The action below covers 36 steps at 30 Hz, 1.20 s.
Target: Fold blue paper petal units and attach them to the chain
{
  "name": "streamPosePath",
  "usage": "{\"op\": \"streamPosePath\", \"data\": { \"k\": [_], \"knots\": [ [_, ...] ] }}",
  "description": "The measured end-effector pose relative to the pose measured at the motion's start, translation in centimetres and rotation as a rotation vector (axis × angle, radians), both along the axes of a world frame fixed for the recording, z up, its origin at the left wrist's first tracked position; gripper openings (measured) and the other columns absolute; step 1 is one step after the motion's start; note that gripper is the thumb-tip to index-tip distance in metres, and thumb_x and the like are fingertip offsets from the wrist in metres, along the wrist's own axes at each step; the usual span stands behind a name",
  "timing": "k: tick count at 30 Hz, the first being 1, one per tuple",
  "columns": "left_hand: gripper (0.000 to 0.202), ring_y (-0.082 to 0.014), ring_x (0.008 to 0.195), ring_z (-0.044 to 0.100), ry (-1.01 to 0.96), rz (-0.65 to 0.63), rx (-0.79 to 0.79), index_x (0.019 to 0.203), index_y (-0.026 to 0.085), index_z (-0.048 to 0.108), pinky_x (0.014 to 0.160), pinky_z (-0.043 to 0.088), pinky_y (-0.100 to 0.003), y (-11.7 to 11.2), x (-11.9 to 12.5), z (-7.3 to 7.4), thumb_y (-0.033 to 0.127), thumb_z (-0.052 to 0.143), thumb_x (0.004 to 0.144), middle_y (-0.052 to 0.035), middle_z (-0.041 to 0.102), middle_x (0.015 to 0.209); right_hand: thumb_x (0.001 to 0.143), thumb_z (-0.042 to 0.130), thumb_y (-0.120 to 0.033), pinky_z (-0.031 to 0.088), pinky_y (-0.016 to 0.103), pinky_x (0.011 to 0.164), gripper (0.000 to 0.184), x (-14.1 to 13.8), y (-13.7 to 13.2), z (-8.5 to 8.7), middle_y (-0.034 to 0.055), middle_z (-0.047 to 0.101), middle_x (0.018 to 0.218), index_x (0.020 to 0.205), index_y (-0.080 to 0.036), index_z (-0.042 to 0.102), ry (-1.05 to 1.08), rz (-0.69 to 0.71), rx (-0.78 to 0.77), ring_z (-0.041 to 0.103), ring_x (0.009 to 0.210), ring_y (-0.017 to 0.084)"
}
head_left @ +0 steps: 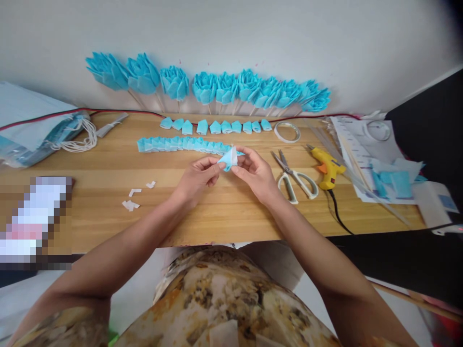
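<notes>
Pinching one folded blue paper piece [228, 158] between both hands, just above the desk [217, 217], mid-width, in front of the body.

Grip of left hand [197, 176]: closed on the piece's lower-left end, thumb and forefinger tips at the fold. Grip of right hand [255, 173]: closed on its right side, fingers curled over from above, thumb underneath. Neither open; both narrow fingertip pinches on the same piece.

Sits dead centre between the two, so no nearer hand: equal reach, fingertips almost meeting across it. Long axis roughly lower-left to upper-right, pale pointed tip up toward the wall, darker blue end down-left. Layer count and upward face: cannot tell, too small.

Directly behind the fingertips: long overlapping row of folded blue pieces [181, 143], running left-right on the desk. Overlaps that row's right end in view; contact or gap not resolvable. Further back: second row of separate blue pieces [217, 126], then blue paper flowers [206, 86] on sticks, leaning on the wall.

Near the right hand, to its right: scissors [294, 178], handles toward the body. Beyond those: yellow glue gun [327, 166], cord running off the front edge. Tape roll [287, 131] behind the scissors. Well left of the left hand: small white scraps [130, 205] flat on the desk.
</notes>
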State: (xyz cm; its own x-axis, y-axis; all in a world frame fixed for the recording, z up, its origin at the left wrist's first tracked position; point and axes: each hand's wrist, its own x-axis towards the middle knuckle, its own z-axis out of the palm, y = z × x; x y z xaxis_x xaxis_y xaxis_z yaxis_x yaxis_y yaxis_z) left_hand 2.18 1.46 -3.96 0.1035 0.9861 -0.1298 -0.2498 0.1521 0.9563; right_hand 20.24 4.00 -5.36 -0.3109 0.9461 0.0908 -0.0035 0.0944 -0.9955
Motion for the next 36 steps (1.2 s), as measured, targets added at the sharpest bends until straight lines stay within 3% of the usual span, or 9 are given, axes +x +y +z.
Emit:
{"op": "streamPosePath", "data": {
  "k": [6, 18, 21, 26, 32, 36],
  "knots": [
    [0.027, -0.0072, 0.049, 0.038, 0.037, 0.001, -0.018, 0.072, 0.018, 0.066, 0.051, 0.03, -0.022, -0.1, 0.0, 0.2, 0.041, 0.079, 0.075, 0.005, 0.049, 0.053, 0.082, 0.074, -0.044, 0.055, 0.038, 0.095, 0.054, 0.0, -0.1, 0.2, 0.0044, 0.072, 0.109, 0.131, -0.027, 0.058, 0.015, 0.025, 0.045, 0.067, 0.104, 0.02],
    [0.026, -0.0065, 0.052, 0.035, 0.157, 0.031, 0.015, 0.077, 0.018, 0.072, 0.051, 0.028, -0.023, -0.1, 0.2, -0.1, 0.042, 0.08, 0.071, 0.0051, 0.049, 0.057, 0.083, 0.07, -0.035, 0.053, 0.034, 0.087, 0.042, -0.1, -0.2, 0.3, 0.0016, 0.07, 0.095, 0.124, -0.023, 0.064, 0.0, 0.008, 0.043, 0.065, 0.093, 0.017],
    [0.027, -0.0068, 0.053, 0.035, 0.169, 0.019, 0.024, 0.084, 0.018, 0.075, 0.052, 0.029, -0.024, 0.0, 0.2, -0.3, 0.042, 0.078, 0.074, 0.0051, 0.048, 0.058, 0.083, 0.069, -0.035, 0.053, 0.034, 0.087, 0.039, -0.1, -0.3, 0.4, 0.0015, 0.07, 0.095, 0.12, -0.023, 0.066, -0.002, 0.006, 0.042, 0.064, 0.091, 0.016],
    [0.042, -0.0083, 0.055, 0.042, 0.176, 0.008, 0.025, 0.112, 0.018, 0.072, 0.053, 0.034, -0.024, 0.0, 0.2, -0.2, 0.041, 0.076, 0.077, 0.0045, 0.053, 0.064, 0.082, 0.07, -0.035, 0.053, 0.034, 0.087, 0.038, -0.1, -0.3, 0.5, 0.0022, 0.07, 0.098, 0.118, -0.023, 0.066, -0.002, -0.001, 0.043, 0.063, 0.091, 0.016],
    [0.03, -0.0087, 0.058, 0.044, 0.22, -0.062, 0.039, 0.087, 0.018, 0.068, 0.056, 0.037, -0.024, -0.3, 0.3, 0.8, 0.043, 0.076, 0.074, 0.0032, 0.055, 0.067, 0.081, 0.072, -0.035, 0.053, 0.032, 0.083, 0.038, -0.4, -0.2, 0.2, 0.0005, 0.07, 0.092, 0.116, -0.023, 0.065, 0.036, 0.028, 0.038, 0.064, 0.085, 0.015],
    [0.027, -0.0083, 0.058, 0.044, 0.229, -0.063, 0.029, 0.082, 0.018, 0.064, 0.057, 0.037, -0.023, -0.2, 0.3, 0.9, 0.04, 0.076, 0.073, 0.0036, 0.056, 0.068, 0.08, 0.074, -0.038, 0.054, 0.034, 0.088, 0.038, -0.6, -0.2, 0.1, 0.0016, 0.073, 0.095, 0.114, -0.023, 0.065, 0.066, 0.049, 0.031, 0.066, 0.092, 0.017]
  ]
}}
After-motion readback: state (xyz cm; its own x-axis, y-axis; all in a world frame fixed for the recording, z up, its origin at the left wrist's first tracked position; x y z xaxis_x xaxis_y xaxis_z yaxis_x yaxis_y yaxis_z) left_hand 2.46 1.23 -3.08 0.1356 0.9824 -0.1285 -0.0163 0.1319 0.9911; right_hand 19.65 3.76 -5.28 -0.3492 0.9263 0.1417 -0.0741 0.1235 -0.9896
